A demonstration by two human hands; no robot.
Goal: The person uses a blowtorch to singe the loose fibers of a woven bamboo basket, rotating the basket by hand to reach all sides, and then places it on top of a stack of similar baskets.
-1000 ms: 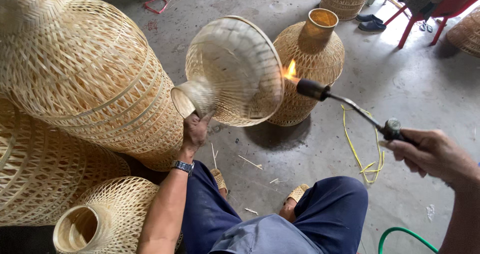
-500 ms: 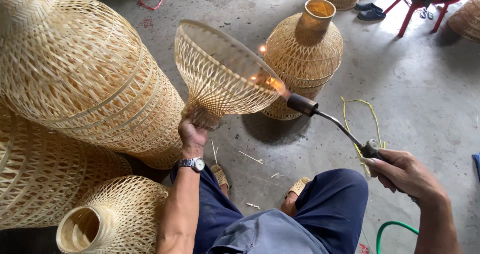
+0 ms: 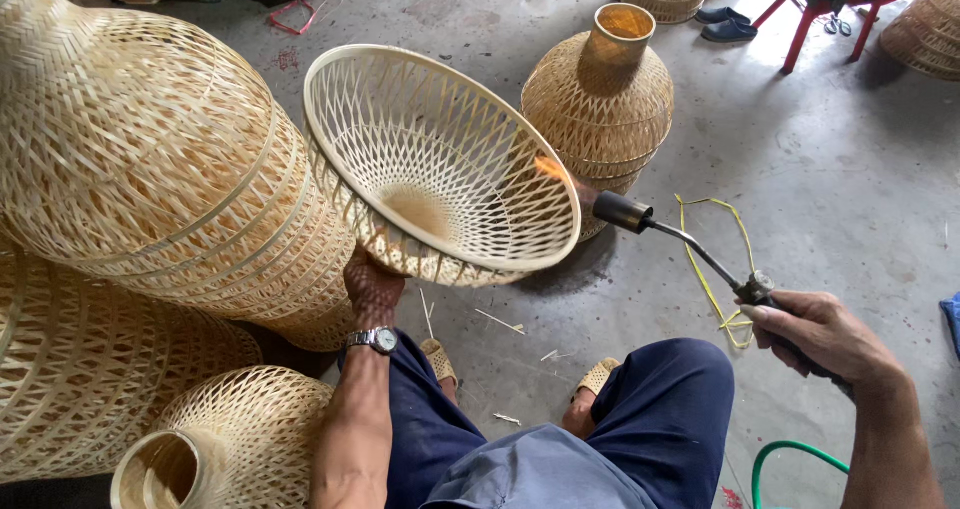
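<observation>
My left hand [image 3: 372, 287], with a wristwatch, grips the narrow neck of a funnel-shaped woven bamboo shade [image 3: 440, 164], whose wide mouth tilts up toward me. My right hand [image 3: 818, 335] holds a gas torch [image 3: 690, 247] by its handle. The torch's black nozzle sits at the shade's right rim, and a small flame [image 3: 548, 167] licks the weave just inside the rim. I am seated, my knees in blue trousers below the shade.
Large woven bamboo shades [image 3: 150, 169] are stacked at left, a smaller one [image 3: 230, 439] by my left knee. Another bottle-shaped shade [image 3: 600, 99] stands behind the torch. A green hose [image 3: 790, 459], yellow strapping [image 3: 720, 269], red chair legs [image 3: 810, 19] and dark shoes [image 3: 728, 24] lie on the concrete floor.
My left hand has turned the shade so its open mouth faces me. The torch nozzle has stayed at the right rim while my right hand drew slightly nearer.
</observation>
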